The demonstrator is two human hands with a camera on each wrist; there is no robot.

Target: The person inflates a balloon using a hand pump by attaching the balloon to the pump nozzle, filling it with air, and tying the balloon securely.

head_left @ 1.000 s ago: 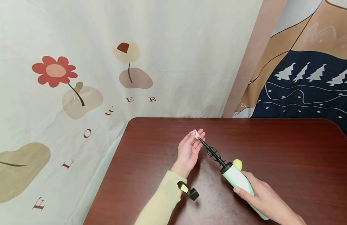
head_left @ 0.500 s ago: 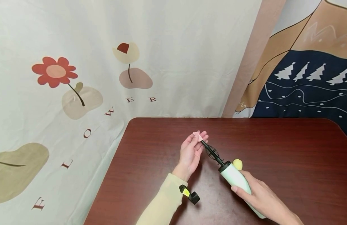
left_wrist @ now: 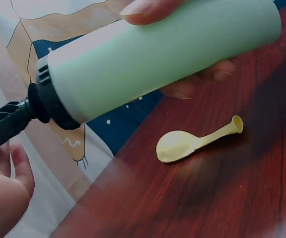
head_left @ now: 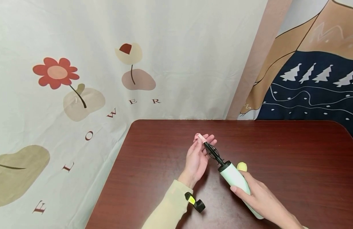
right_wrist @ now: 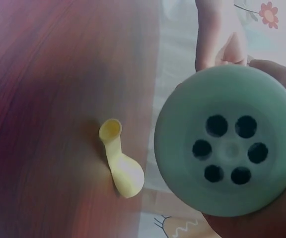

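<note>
A small pink balloon point(head_left: 198, 137) sits at the tip of the black nozzle of a mint-green hand pump point(head_left: 236, 178). My left hand point(head_left: 195, 162) pinches the balloon there, thumb on top, its other fingers extended behind. How far the balloon's neck covers the nozzle is too small to tell. Around the pump's barrel curls my right hand point(head_left: 263, 198), holding it tilted above the table. In the left wrist view the green barrel point(left_wrist: 158, 59) crosses the top, and part of my left hand point(left_wrist: 6, 193) shows. The right wrist view faces the pump's holed end point(right_wrist: 232, 148).
An uninflated yellow balloon point(left_wrist: 178, 146) lies on the dark red-brown table point(head_left: 293, 159), just beyond the pump. A printed curtain point(head_left: 179, 63) hangs along the table's left and back edges. A camera point(head_left: 194, 202) is strapped to my left wrist.
My right hand has brought the pump left and slightly up. My left hand, still pinching the pink balloon, has shifted slightly right and nearer me. Less of the black nozzle shows between them.
</note>
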